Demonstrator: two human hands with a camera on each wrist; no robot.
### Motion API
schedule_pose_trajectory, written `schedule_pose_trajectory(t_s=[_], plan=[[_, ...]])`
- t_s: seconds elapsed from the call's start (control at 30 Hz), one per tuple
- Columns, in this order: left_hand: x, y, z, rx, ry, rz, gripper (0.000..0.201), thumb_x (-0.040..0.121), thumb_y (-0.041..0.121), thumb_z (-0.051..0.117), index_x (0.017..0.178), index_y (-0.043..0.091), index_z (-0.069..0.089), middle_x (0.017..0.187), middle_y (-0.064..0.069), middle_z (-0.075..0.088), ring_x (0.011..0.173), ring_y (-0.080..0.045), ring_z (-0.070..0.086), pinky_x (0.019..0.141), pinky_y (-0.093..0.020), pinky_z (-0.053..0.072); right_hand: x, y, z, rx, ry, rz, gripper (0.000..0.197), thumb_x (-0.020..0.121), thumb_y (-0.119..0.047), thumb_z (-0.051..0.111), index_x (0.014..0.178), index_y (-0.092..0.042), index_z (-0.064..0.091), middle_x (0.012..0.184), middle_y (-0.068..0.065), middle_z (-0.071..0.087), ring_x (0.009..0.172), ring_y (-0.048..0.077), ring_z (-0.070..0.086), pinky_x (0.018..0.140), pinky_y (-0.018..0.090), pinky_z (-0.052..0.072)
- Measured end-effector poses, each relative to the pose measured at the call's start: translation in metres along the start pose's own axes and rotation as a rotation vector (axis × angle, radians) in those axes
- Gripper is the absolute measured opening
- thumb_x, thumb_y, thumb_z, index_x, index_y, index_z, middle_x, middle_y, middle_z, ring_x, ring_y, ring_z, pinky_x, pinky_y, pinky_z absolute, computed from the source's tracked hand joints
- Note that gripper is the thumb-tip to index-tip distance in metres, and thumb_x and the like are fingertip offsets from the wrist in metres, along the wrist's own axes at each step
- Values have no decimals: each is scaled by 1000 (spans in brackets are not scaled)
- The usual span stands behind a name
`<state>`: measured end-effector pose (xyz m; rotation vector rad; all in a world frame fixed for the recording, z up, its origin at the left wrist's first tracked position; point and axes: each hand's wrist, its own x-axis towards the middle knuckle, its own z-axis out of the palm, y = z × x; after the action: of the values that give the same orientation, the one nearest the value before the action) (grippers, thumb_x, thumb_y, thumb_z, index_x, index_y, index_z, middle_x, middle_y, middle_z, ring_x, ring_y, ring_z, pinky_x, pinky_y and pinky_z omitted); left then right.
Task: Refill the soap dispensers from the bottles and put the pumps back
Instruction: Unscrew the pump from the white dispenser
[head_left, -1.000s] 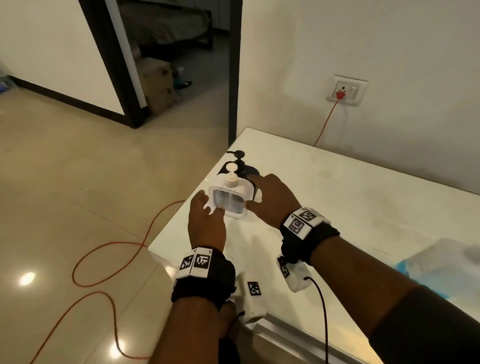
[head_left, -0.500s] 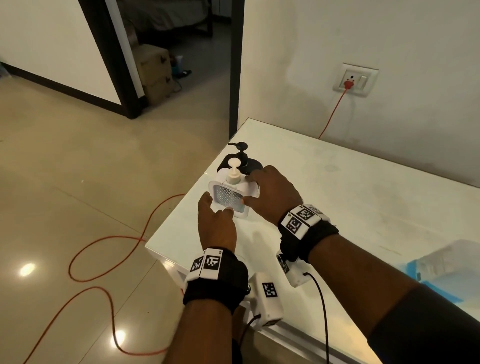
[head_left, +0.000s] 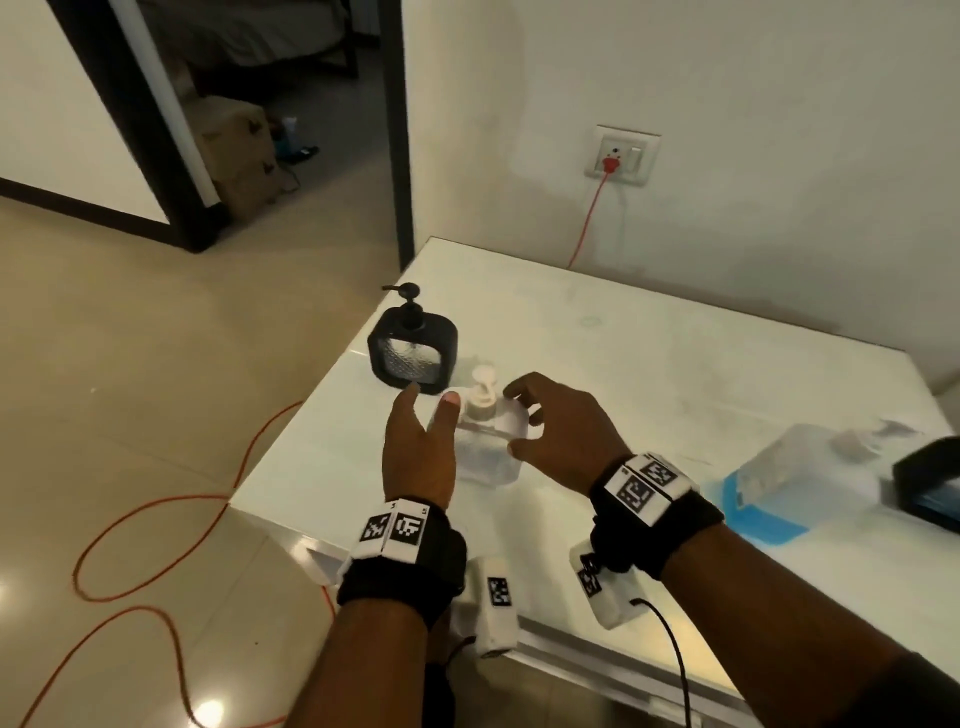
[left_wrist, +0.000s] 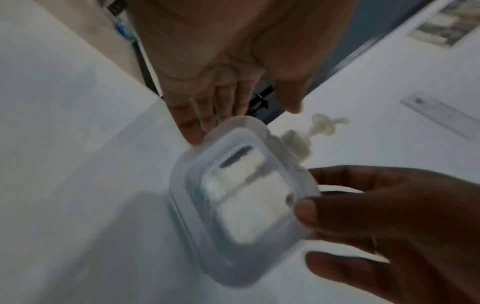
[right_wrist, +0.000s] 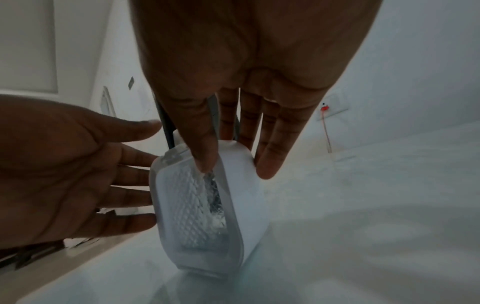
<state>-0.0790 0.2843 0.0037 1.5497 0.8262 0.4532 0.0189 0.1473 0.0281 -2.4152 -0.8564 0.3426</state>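
Near table (head_left: 675, 364) edge: left hand (head_left: 415, 457) flat-fingered against white dispenser (head_left: 485, 447), right hand (head_left: 561, 436) pinching its right side, pump on. Farther left, black dispenser (head_left: 413, 348) upright, apart. Refill bottle (head_left: 800, 478) lying far right.

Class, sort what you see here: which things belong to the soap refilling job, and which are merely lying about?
Belonging to the job:
white dispenser, between both hands
black dispenser
refill bottle
left hand
right hand

Lying about:
orange cable on the floor
wall socket
cardboard boxes beyond the doorway
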Motion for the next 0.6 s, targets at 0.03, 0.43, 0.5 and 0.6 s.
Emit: schedule_pose_trajectory(t_s=[0.03,0.43,0.5,0.6], plan=[[-6,1,4,61,-106,49,72,101,36,67,161,16,35,166,-3,39,151,-21,38,116,-30,32,-14,11,-7,19,6,28,52,75,-21,80,120,-32,58,111,-13,65,95,12,63,85,29,50],[-65,-24,72,353,-530,228,67,75,38,94,130,26,57,124,9,66,115,-12,61,89,-12,45,-127,90,-56,300,190,145,49,74,-20,86,117,-36,69,111,-20,68,92,2,64,90,32,54],[-70,-21,75,307,-523,226,58,76,34,94,120,25,57,112,12,65,98,5,62,73,-4,42,-131,91,-61,395,192,111,45,79,-16,83,117,-36,70,112,-19,69,95,4,62,91,36,55],[-76,-12,77,294,-524,247,52,79,22,92,113,33,54,110,14,63,89,20,58,71,-2,43,-134,86,-70,502,169,48,34,86,-24,79,115,-38,70,117,-21,68,111,3,60,98,38,52]])
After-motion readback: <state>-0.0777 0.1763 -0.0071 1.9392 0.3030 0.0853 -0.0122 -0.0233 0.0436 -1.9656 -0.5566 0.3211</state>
